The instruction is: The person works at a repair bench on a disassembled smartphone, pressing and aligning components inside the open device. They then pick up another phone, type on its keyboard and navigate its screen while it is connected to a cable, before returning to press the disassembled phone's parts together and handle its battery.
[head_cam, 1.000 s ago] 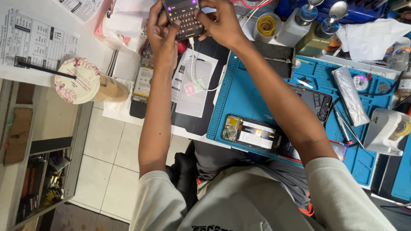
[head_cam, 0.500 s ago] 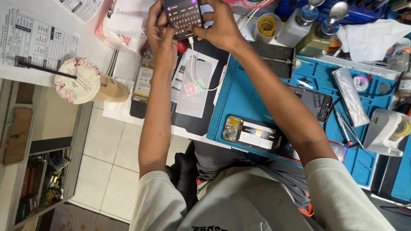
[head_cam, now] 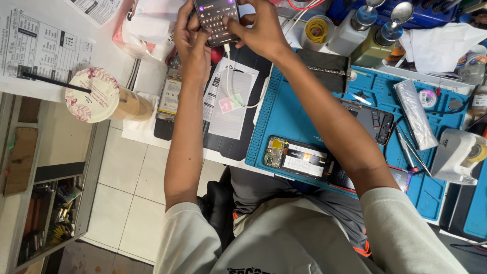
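Observation:
Both my hands hold a dark smartphone (head_cam: 217, 19) with a lit screen at the top of the head view. My left hand (head_cam: 190, 38) grips its left side and my right hand (head_cam: 256, 28) its right side, thumbs over the on-screen keyboard. A white cable (head_cam: 234, 86) hangs from the phone's lower end down onto the papers below. On the blue work mat (head_cam: 289, 116) lies an opened phone (head_cam: 297, 158) with its circuit board and battery showing, under my right forearm.
A lidded paper cup with a black straw (head_cam: 101, 96) stands at the left table edge. A phone back cover (head_cam: 375, 124), tweezers, a silvery pouch (head_cam: 416, 114), two dispenser bottles (head_cam: 355, 25), a tape roll (head_cam: 318, 30) and a white tool (head_cam: 459, 155) crowd the right.
The phone and both hands have shifted slightly upward in view, toward the far side of the table. My thumbs have moved a little on the screen.

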A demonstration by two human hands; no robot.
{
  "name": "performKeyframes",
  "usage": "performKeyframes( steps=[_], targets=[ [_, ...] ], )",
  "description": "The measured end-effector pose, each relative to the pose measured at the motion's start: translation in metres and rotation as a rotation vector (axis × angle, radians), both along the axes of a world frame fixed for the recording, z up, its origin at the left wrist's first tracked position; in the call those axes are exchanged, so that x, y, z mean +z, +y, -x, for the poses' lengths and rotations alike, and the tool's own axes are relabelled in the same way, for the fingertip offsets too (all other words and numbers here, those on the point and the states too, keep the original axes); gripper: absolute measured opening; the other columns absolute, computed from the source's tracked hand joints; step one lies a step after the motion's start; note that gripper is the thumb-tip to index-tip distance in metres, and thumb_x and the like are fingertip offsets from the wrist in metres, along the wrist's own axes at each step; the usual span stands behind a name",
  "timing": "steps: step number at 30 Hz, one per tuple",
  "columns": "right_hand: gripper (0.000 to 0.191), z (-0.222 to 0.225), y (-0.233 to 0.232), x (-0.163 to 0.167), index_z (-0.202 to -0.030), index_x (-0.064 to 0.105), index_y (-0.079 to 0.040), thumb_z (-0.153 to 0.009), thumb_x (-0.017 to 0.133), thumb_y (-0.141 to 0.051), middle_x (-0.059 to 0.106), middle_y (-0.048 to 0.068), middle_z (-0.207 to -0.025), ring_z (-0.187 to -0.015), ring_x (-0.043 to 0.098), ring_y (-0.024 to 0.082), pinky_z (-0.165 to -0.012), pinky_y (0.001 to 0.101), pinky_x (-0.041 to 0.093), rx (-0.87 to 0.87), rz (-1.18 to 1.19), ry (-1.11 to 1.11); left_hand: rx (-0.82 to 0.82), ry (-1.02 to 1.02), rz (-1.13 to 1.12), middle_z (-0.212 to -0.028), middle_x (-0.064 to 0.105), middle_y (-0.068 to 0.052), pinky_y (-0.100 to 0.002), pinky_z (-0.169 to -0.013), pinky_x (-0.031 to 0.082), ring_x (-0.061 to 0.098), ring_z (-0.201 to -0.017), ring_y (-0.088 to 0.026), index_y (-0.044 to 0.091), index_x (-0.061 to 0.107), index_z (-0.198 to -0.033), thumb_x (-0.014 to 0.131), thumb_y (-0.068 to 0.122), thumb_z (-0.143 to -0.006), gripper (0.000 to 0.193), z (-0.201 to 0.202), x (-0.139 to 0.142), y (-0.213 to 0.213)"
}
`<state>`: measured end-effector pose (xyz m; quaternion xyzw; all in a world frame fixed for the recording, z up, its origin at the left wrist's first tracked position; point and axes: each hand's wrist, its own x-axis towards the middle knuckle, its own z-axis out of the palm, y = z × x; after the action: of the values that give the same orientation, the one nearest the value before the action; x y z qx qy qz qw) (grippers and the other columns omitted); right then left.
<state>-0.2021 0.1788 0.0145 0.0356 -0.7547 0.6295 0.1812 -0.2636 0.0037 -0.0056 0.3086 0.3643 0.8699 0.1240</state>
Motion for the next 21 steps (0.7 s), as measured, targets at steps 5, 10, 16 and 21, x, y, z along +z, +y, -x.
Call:
performKeyframes(
  steps=[5, 10, 16, 21],
  targets=[
    [0.058, -0.005, 0.007, 0.0, -0.139, 0.051, 0.01, -0.089, 0.079, 0.006, 0.055, 0.018, -0.14, -0.104, 0.078, 0.026, -0.067, 0.031, 0.065, 0.128, -0.102, 0.092, 0.007, -0.047, 0.009, -0.133, 0.069, -0.014, -0.034, -0.105, 0.056, 0.067, -0.116, -0.016, 0.002, 0.04, -0.155, 0.052, -0.016, -0.099, 0.06, 0.001, -0.003, -0.003],
    [0.053, -0.003, 0.005, 0.0, -0.135, 0.051, 0.01, -0.093, 0.082, 0.001, 0.055, 0.017, -0.137, -0.102, 0.078, 0.024, -0.065, 0.0297, 0.065, 0.071, -0.004, 0.014, 0.005, -0.038, 0.028, -0.133, 0.069, -0.015, -0.033, -0.104, 0.056, 0.067, -0.119, -0.018, 0.003, 0.04, -0.155, 0.051, -0.018, -0.099, 0.061, 0.002, -0.006, -0.001],
    [0.044, -0.003, 0.0, 0.001, -0.128, 0.055, 0.01, -0.098, 0.079, -0.01, 0.062, 0.016, -0.128, -0.089, 0.081, 0.022, -0.058, 0.0292, 0.063, -0.056, -0.006, -0.058, -0.027, 0.011, 0.039, -0.132, 0.069, -0.015, -0.032, -0.104, 0.056, 0.067, -0.117, -0.015, 0.003, 0.041, -0.156, 0.056, -0.016, -0.102, 0.059, 0.004, -0.01, -0.002],
    [0.047, -0.004, 0.0, 0.001, -0.133, 0.052, 0.01, -0.098, 0.08, -0.006, 0.059, 0.015, -0.133, -0.095, 0.08, 0.022, -0.061, 0.0291, 0.064, 0.005, 0.005, -0.02, 0.036, 0.035, 0.045, -0.137, 0.069, -0.016, -0.03, -0.107, 0.054, 0.066, -0.119, -0.014, 0.003, 0.041, -0.154, 0.066, -0.009, -0.104, 0.058, 0.003, -0.01, 0.001]
  ],
)
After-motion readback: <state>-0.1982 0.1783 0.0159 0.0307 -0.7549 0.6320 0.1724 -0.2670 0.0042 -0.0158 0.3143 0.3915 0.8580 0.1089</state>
